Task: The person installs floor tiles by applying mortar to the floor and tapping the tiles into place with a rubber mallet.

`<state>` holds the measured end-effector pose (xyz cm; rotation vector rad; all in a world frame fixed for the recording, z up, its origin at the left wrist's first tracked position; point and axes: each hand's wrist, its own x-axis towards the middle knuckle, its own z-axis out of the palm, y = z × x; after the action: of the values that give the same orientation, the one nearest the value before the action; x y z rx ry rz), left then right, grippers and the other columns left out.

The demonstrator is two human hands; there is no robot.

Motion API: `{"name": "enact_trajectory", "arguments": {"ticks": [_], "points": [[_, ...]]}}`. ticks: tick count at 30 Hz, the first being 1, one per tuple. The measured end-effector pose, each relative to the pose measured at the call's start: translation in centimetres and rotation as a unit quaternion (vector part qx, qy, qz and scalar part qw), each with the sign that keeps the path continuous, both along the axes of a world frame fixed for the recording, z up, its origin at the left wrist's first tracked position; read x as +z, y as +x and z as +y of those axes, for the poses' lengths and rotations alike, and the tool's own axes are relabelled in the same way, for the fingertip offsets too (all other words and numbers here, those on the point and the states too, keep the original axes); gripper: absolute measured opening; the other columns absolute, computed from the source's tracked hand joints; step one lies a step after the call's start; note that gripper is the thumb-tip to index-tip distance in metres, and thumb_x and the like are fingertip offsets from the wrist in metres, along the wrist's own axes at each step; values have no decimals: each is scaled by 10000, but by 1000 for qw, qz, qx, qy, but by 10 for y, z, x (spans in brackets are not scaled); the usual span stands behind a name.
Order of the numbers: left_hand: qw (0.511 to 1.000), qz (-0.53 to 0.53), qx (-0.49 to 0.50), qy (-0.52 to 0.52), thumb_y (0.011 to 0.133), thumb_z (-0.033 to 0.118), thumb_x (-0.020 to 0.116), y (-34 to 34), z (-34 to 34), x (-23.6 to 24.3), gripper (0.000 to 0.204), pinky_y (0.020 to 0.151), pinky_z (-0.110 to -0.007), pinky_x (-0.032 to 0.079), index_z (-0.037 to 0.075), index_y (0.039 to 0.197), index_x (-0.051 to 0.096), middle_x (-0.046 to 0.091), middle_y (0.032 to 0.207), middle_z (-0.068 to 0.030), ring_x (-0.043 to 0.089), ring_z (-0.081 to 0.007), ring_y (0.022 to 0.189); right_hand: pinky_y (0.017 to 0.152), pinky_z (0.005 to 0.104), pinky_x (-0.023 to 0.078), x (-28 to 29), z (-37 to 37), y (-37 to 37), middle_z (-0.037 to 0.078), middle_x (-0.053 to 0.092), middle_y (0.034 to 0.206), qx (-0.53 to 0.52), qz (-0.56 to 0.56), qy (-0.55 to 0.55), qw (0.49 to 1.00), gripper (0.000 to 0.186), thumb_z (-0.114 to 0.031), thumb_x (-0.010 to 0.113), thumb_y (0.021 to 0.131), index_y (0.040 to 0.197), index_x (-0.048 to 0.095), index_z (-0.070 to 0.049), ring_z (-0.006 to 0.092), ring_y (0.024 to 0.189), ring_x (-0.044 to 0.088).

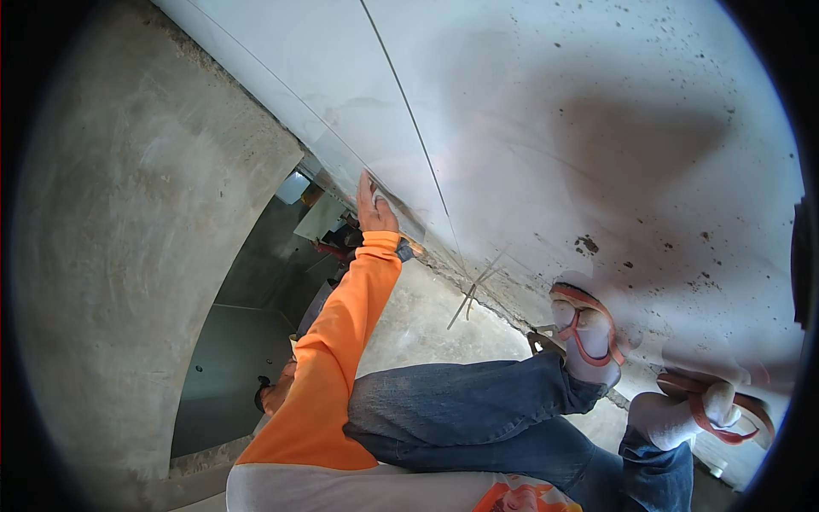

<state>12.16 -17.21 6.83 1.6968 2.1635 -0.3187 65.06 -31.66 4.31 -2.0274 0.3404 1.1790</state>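
Note:
My left hand (pixel 375 206), in an orange sleeve (pixel 345 311), reaches up to the edge of the pale tiled surface. Its fingers are stretched out and rest on a narrow tile strip (pixel 341 154) along the border. Whether something small lies between the fingers and thumb I cannot make out. A dark band (pixel 404 249) shows at the wrist. Right of the hand, a dark joint line (pixel 405 102) runs across the pale tiles (pixel 512 128). My right hand is out of the picture.
A bare cement wall (pixel 128 213) fills the left. Beside it, an opening (pixel 256 282) shows a lower space with another person (pixel 333 250), partly hidden by my arm. A thin spacer-like cross of sticks (pixel 469 290) lies by the broken tile edge. My sandalled feet (pixel 589 333) stand on speckled tiles.

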Motion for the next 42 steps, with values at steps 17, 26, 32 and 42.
{"name": "enact_trajectory", "arguments": {"ticks": [17,26,32,42], "points": [[990,24,81,114,792,66,642,-14,1,-20,136,867,-353,483,10,905,593,626,1096,-170,617,-270,1037,769,334,512,2,-3,7,124,610,1005,-24,10,-22,999,434,-431,561,881,1033,543,-24,210,839,610],[992,102,-29,65,752,45,622,-18,9,-13,65,886,-392,481,35,797,577,595,1168,-218,586,-307,1074,776,330,509,-3,1,10,128,607,1020,17,5,-4,1000,415,-419,572,867,1015,551,-31,200,858,606],[976,-72,188,87,789,-15,516,-12,8,-9,158,815,-408,551,52,899,423,500,1293,-246,543,-328,1154,801,338,504,-3,14,6,131,605,1034,56,10,-15,998,438,-448,569,864,1024,553,-40,220,910,602],[974,-98,188,80,814,-23,483,-9,9,-7,155,780,-392,567,54,916,395,475,1329,-237,542,-351,1168,710,302,525,0,16,5,116,611,987,-2,0,1,1000,421,-423,586,859,1035,548,-42,192,814,615]]}}
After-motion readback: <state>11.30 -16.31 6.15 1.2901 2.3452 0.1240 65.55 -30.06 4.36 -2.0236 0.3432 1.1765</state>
